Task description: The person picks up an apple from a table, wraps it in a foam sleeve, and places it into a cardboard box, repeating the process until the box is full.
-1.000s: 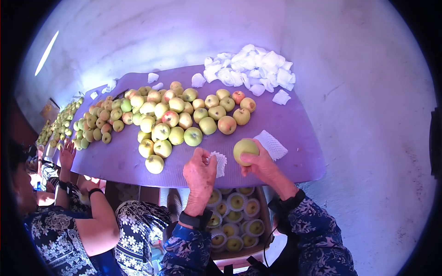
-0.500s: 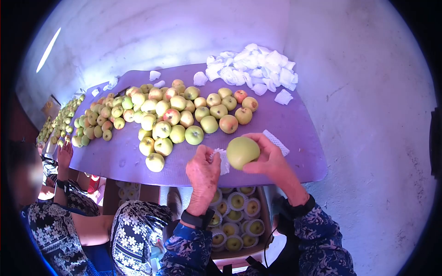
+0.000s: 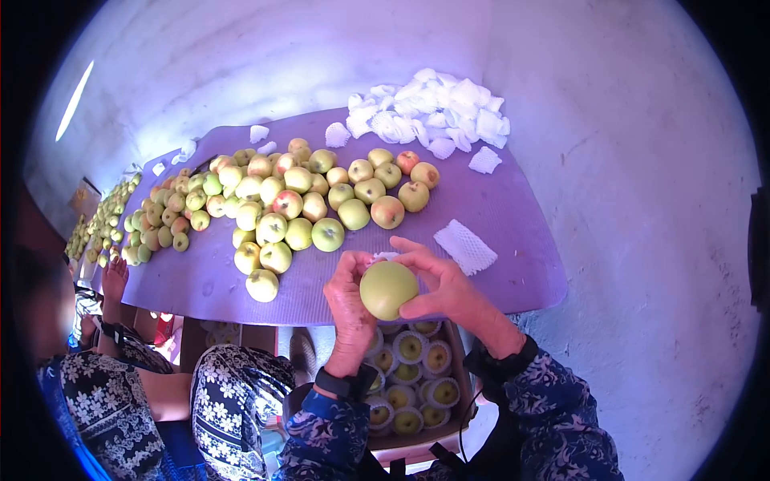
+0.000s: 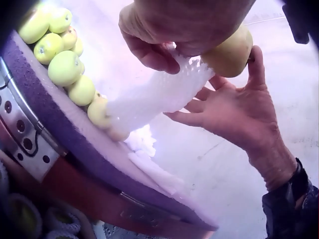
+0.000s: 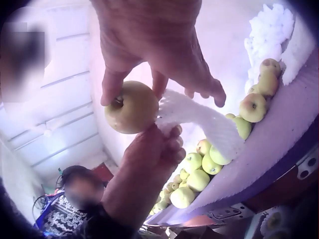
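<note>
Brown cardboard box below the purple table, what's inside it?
Several yellow-green apples in white foam net sleeves show inside the brown cardboard box. Anything beneath those apples is covered, and the purple tabletop hides the box's far end.

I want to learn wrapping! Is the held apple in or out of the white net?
Out, or nearly: the apple shows bare skin, and the white net in the left hand only meets its edge.

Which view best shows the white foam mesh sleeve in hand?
Right wrist: the sleeve shows lengthwise, clearly outlined. Left wrist shows it large, far end washed out; head, only a scrap behind the green apple.
</note>
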